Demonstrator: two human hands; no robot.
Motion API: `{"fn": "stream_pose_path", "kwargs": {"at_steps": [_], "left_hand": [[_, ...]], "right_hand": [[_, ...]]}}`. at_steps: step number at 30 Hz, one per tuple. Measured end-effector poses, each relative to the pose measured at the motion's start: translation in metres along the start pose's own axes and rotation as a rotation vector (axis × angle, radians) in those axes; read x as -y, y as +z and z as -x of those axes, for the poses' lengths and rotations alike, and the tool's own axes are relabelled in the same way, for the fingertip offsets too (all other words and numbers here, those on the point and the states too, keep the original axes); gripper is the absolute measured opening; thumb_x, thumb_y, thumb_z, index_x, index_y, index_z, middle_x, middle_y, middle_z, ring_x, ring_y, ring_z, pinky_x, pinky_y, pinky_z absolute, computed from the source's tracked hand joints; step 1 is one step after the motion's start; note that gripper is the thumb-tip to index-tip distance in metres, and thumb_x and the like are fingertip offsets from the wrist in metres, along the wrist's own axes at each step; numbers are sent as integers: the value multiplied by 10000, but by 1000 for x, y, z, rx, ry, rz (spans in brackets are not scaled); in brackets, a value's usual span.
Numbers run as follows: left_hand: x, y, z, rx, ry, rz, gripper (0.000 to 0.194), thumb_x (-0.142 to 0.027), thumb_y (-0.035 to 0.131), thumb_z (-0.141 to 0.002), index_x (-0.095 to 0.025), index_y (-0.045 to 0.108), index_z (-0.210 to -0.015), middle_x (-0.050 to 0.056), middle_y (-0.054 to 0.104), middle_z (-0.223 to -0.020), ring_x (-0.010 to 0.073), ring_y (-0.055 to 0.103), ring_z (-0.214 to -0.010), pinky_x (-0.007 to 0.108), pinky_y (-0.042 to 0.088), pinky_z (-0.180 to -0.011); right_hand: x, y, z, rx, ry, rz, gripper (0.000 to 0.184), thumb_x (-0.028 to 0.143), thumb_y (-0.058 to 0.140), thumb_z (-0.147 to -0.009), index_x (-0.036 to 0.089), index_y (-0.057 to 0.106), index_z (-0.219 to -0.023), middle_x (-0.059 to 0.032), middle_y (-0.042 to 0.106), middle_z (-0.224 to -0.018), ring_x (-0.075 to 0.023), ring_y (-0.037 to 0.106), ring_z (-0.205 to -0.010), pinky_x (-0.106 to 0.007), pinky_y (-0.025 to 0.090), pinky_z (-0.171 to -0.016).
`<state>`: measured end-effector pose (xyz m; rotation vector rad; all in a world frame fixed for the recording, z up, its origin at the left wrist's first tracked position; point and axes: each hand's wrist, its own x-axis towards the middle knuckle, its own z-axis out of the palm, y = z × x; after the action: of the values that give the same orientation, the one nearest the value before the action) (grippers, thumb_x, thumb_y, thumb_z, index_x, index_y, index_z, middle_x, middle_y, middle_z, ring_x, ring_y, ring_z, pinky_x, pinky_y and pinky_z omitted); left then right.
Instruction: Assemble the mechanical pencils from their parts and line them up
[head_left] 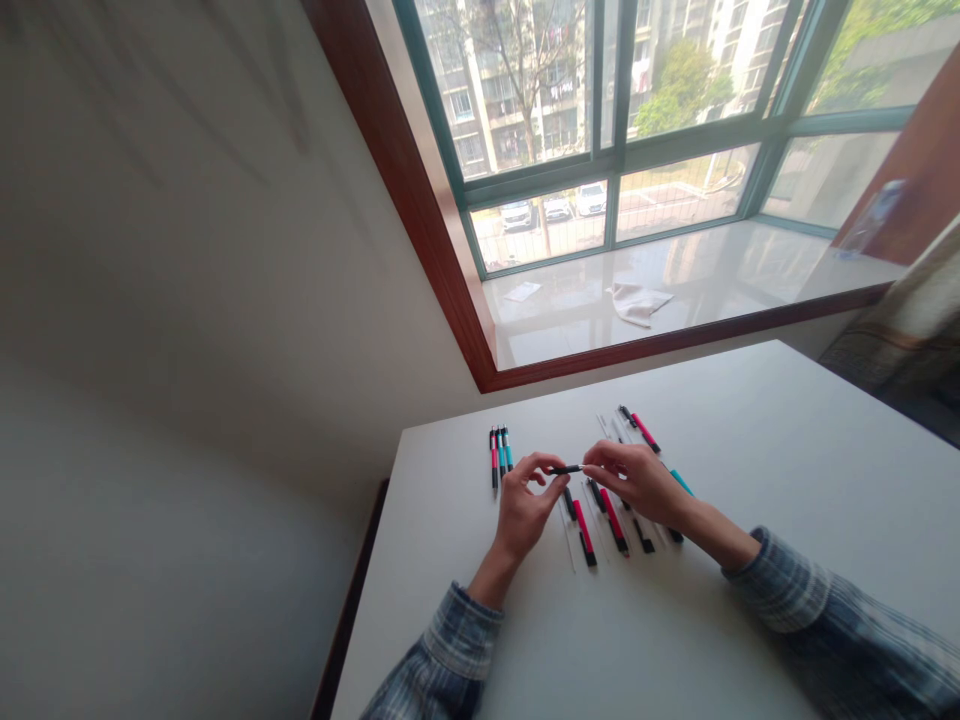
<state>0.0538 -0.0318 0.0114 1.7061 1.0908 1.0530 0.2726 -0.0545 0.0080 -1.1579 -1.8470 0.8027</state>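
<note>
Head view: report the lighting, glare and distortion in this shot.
In the head view, daylight pours through the window and glares off the white sill; the wall falls dim, with faint soft shadows; wide-angle distortion slants the table; the left hand, right hand and black pen part between them look fairly sharp.

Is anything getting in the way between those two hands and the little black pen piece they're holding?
Nothing visible does: the left hand and right hand both pinch the black pen part directly, with nothing between. The loose red pen parts lie on the white table below.
</note>
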Motion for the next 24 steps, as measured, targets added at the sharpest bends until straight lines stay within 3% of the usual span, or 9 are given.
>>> {"fn": "stream_pose_path", "kwargs": {"at_steps": [7, 11, 15, 18, 24], "left_hand": [[0, -2, -4, 77, -98, 303, 329, -351, 839, -800, -194, 721, -1064, 61, 725, -960, 185, 683, -875, 294, 550, -771], [-5, 1, -2, 146, -110, 320, 301, -385, 814, -825, -173, 735, -1024, 79, 730, -976, 193, 689, -876, 317, 569, -799], [-5, 2, -2, 120, -131, 315, 293, -414, 812, -816, -168, 737, -957, 78, 738, -960, 204, 692, -880, 326, 570, -802], [-3, 0, -3, 66, -144, 319, 283, -404, 816, -809, -167, 735, -939, 67, 739, -924, 188, 687, -852, 305, 558, -785], [4, -5, -2, 18, -179, 335, 273, -386, 821, -795, -166, 736, -931, 59, 739, -904, 172, 677, -830, 293, 550, -782]], "right_hand": [[7, 3, 1, 31, -66, 62, 197, 386, 635, -993, 211, 700, -930, -6, 709, -797, -140, 575, -660, -269, 439, -625], [13, 7, 2, 69, -108, 45, 247, 406, 620, -999, 208, 685, -867, -17, 695, -768, -151, 581, -653, -280, 443, -618], [12, 4, 2, 111, -111, 85, 269, 446, 605, -1004, 217, 713, -912, -34, 712, -804, -170, 609, -688, -304, 478, -647], [7, -16, -4, 144, -112, 159, 260, 459, 669, -962, 246, 737, -1093, -60, 749, -943, -216, 658, -836, -357, 534, -762], [-23, -77, -24, 140, -17, 347, 563, 402, 751, -867, 287, 629, -1404, -110, 740, -1184, -327, 635, -1104, -488, 553, -892]]}}
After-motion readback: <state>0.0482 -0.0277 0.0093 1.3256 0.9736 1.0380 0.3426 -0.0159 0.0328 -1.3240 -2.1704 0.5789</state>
